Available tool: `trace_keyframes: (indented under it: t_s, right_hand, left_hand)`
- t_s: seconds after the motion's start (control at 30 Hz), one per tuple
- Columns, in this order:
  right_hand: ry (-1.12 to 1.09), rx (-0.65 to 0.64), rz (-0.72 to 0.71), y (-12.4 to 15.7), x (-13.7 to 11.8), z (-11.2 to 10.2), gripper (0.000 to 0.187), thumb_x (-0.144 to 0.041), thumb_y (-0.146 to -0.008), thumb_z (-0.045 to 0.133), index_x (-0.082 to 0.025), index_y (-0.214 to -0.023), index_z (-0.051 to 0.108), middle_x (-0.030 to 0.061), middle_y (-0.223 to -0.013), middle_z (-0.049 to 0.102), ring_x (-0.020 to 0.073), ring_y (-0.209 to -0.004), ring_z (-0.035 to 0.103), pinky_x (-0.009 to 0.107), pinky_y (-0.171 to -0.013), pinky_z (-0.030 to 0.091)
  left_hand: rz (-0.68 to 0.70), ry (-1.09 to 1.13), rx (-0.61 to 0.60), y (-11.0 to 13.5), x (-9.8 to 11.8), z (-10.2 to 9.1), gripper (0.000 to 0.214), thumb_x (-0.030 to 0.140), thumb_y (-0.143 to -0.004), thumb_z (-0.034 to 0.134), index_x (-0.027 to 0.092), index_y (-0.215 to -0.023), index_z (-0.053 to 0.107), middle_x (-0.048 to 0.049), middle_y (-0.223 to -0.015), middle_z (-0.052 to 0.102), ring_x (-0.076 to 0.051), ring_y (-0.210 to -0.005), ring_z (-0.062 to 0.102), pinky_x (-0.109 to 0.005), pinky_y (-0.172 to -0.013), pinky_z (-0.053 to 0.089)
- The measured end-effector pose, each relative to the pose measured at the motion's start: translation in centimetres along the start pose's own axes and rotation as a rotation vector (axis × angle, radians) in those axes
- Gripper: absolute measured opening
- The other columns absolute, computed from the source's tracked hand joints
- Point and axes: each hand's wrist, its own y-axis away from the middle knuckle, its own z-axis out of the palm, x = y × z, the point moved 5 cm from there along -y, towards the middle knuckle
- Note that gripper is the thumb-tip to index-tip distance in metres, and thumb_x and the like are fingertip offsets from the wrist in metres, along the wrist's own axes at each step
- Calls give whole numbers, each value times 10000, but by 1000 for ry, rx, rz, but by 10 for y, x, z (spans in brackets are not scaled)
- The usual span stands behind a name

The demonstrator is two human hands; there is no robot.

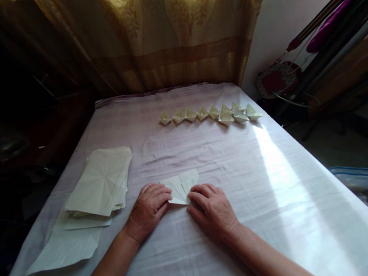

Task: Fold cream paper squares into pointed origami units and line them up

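Note:
Between my two hands lies a small folded sheet of paper (180,184), pale, with a crease running up its middle and its top edge uneven. My left hand (150,207) has its fingers curled together over the paper's left corner. At the lower right edge, my right hand (213,206) pinches the paper, with thumb and fingers close together. The fingertips cover both of these edges. To the left of my left hand is a stack of creased paper sheets (101,182), with a looser sheet (66,245) sticking out beneath it.
Several folded paper boats (190,114) stand in a row at the back right of the cloth-covered table (260,257). A patterned curtain (165,28) hangs behind it. Bright sunlight crosses the cloth on the right. Plastic containers (357,175) sit beyond the right edge.

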Motion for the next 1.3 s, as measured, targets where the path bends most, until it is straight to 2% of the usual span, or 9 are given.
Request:
trace_keyframes:
  t_s: [0.1,0.17,0.23,0.37,0.43,0.53,0.63,1.0,1.3]
  right_hand:
    - [-13,22,23,3,0,0,75,-218,-813,684,-233,-885,668,51,-1063,676,242,-984,562,392,-847,404]
    - [-26,41,35,4,1,1,27,-213,-825,673,-234,-817,660,41,-1047,679,230,-980,564,381,-843,398]
    - [-38,65,46,6,2,1,69,-201,-839,656,-237,-780,653,34,-1037,682,222,-982,567,376,-844,391]
    - [-51,88,81,7,4,2,88,-188,-856,627,-237,-785,643,33,-1028,686,220,-981,574,375,-849,382]
    - [-53,89,100,6,4,3,74,-187,-861,621,-233,-804,634,35,-1032,685,220,-980,574,374,-854,379]
    - [-56,88,118,5,5,3,50,-182,-860,621,-227,-838,619,34,-1036,682,218,-981,571,369,-860,374]
    - [-58,87,117,5,5,2,48,-181,-866,612,-229,-865,617,30,-1033,680,217,-977,568,367,-858,371]
    - [-65,78,53,8,6,0,103,-188,-905,578,-238,-894,667,36,-1059,681,215,-997,565,361,-861,381]
    - [28,117,-30,10,5,1,239,-183,-913,549,-232,-1111,673,63,-1080,670,213,-996,552,364,-856,401]
  left_hand:
    - [-12,36,-55,-3,7,0,114,208,-934,545,214,-949,658,-23,-953,732,-189,-997,640,-417,-1000,405]
    - [-50,69,-69,-6,15,3,124,253,-939,549,204,-906,658,-17,-847,711,-170,-882,639,-363,-915,444]
    - [-111,68,-44,-9,19,6,176,292,-947,535,201,-848,649,-14,-774,677,-160,-785,617,-319,-804,462]
    - [-221,-18,-14,-12,15,12,212,318,-949,515,205,-792,599,-7,-735,635,-164,-716,581,-300,-704,442]
    - [-253,-52,-13,-12,12,14,177,305,-944,519,209,-811,585,-3,-743,635,-170,-721,581,-306,-706,441]
    - [-273,-74,12,-11,10,16,95,280,-934,534,209,-965,591,0,-777,649,-177,-752,594,-314,-737,447]
    - [-239,-99,29,-10,12,17,158,263,-937,539,197,-1073,584,-16,-827,670,-188,-783,600,-326,-758,442]
    - [-217,-102,-67,-11,15,21,145,290,-955,543,235,-983,674,-11,-840,657,-188,-814,563,-334,-772,391]
    - [-211,-42,-54,-10,14,21,130,286,-954,554,246,-984,675,5,-895,685,-183,-855,574,-332,-796,390]
